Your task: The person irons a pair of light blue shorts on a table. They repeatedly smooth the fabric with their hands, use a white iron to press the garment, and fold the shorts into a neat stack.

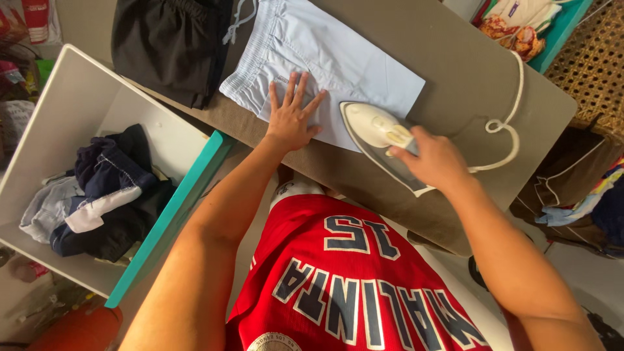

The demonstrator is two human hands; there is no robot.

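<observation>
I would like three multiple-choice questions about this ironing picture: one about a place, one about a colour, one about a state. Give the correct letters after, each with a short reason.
1. Where does the left hand lie?
A. On the pale shorts
B. On the black garment
C. Inside the white bin

2. What colour is the iron?
A. Red
B. White with a grey edge
C. Green

3. How is the right hand placed?
A. Open in the air
B. Flat on the board
C. Closed around the iron's handle

Answers:
1. A: the fingers are spread flat on the pale shorts, beside the iron.
2. B: its body is white and its edge grey, resting over the shorts' hem on the ironing board.
3. C: the fingers wrap the handle, with the cord looping away behind the hand.
</observation>
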